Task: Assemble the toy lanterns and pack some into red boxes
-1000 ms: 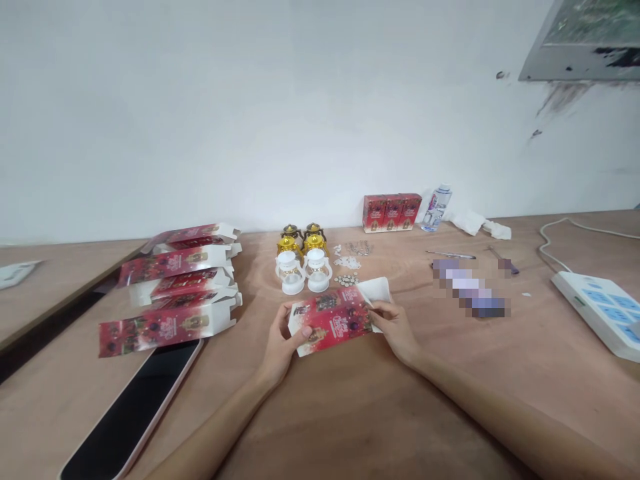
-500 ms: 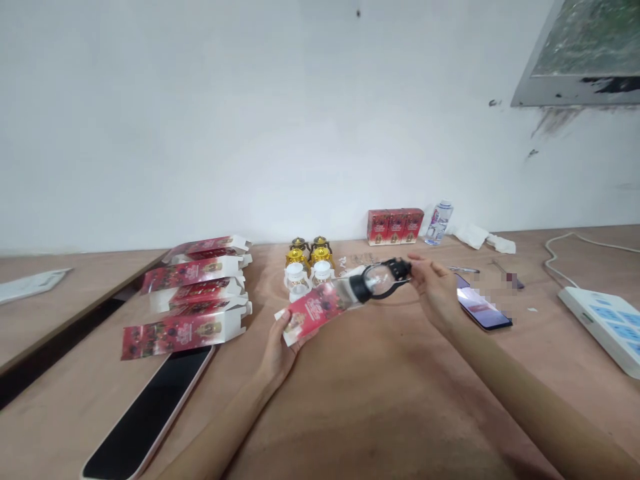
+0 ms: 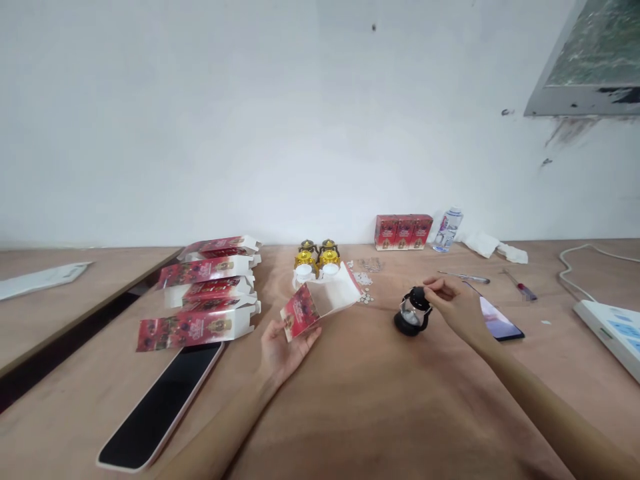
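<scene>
My left hand (image 3: pixel 286 355) is closed around the lower end of a red printed carton (image 3: pixel 302 313). The carton tilts up to the right, its white inner flap open. To its right, a small black lantern (image 3: pixel 412 312) with a clear middle is gripped at its top cap by the fingertips of my right hand (image 3: pixel 450 301). The lantern leans slightly; whether its base touches the table cannot be made out. Behind the carton stand gold lanterns (image 3: pixel 329 257) and white lanterns (image 3: pixel 303 272), the white ones partly hidden by it.
Several flattened red cartons (image 3: pixel 200 327) lie left, above a large phone (image 3: pixel 160 407). Small round pieces (image 3: pixel 366 298) lie mid-table. Closed red boxes (image 3: pixel 403 232) and a water bottle (image 3: pixel 448 230) stand by the wall. Right are another phone (image 3: pixel 500 321), screwdrivers (image 3: pixel 465 277) and a power strip (image 3: pixel 613 330).
My right hand has drawn the black lantern out of the carton's open end and moved it right and down. The carton stays in my left hand, its white flap now showing.
</scene>
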`<state>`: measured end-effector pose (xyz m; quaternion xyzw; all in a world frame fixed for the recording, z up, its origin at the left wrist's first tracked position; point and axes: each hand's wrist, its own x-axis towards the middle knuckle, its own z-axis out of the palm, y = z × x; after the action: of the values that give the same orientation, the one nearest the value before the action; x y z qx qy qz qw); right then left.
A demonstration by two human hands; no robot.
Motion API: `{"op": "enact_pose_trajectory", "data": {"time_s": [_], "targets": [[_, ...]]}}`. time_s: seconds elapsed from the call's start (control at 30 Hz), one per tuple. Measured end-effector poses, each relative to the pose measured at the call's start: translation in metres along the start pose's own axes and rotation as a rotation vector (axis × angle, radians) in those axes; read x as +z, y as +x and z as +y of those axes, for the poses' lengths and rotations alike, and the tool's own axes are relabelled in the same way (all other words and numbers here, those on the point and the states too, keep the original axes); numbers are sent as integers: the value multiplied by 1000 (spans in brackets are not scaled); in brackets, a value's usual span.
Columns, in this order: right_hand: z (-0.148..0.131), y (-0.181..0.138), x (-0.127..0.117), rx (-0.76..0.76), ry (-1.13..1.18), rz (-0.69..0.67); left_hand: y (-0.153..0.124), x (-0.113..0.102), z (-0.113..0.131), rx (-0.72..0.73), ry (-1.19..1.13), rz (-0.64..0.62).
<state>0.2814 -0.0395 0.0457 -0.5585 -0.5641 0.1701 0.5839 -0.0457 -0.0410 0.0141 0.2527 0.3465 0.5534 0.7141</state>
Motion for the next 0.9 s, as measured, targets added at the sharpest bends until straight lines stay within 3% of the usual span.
{"op": "enact_pose_trajectory", "data": {"time_s": [0.13, 0.23, 0.37, 0.5, 0.63, 0.77, 0.9], "targets": [[-5, -4, -7, -133, -190, -21, -4, 11, 12, 192, 63, 35], [-27, -4, -7, -327, -297, 53, -18, 29, 33, 536, 250, 52], [-82, -4, 3, -529, -222, 156, -46, 62, 66, 1043, 770, -42], [-144, -9, 19, -673, -118, 32, -60, 103, 90, 1424, 1210, -129], [-179, -14, 37, -613, -28, -62, -52, 132, 97, 1767, 1454, -82], [-181, -15, 55, -535, -59, 19, -37, 135, 94, 1940, 1454, -16], [-170, -11, 64, -428, -119, -76, -27, 123, 93, 1916, 1557, -31]]}}
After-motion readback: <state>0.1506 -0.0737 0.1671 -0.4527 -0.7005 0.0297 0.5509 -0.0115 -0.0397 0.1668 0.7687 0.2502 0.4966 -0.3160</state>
